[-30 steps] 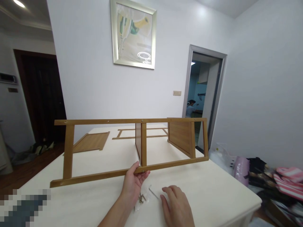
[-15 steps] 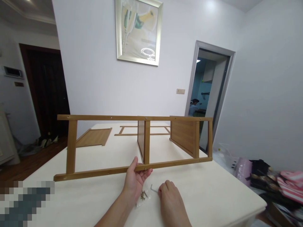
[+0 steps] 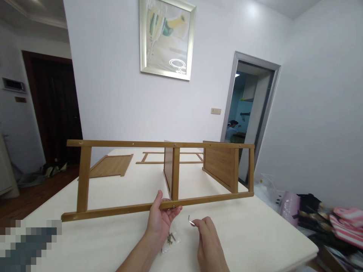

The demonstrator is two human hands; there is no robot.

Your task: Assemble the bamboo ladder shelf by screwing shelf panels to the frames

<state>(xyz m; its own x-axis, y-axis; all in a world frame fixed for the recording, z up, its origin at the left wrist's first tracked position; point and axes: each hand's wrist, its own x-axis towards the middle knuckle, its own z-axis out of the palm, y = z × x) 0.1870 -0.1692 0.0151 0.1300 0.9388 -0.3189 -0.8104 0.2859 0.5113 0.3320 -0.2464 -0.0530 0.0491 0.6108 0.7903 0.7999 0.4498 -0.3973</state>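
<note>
A long wooden shelf frame [image 3: 127, 143] stands on edge across the white table [image 3: 255, 230], with two panels fixed behind its middle and right uprights. My left hand [image 3: 161, 223] grips the frame's lower rail at the middle upright, thumb on the near side. My right hand [image 3: 208, 243] is closed in a pinch on a small metal hex key [image 3: 190, 220], lifted just off the table. Several loose screws [image 3: 170, 238] lie on the tabletop below my left palm.
A loose wooden panel [image 3: 112, 166] and a smaller frame piece [image 3: 155, 158] lie flat at the table's far side. Bags and clutter [image 3: 326, 215] pile up to the right of the table. A person [image 3: 231, 130] stands beyond the open doorway.
My right hand went from resting flat on the table to pinching the hex key and lifting it. My left hand has kept its hold on the frame rail.
</note>
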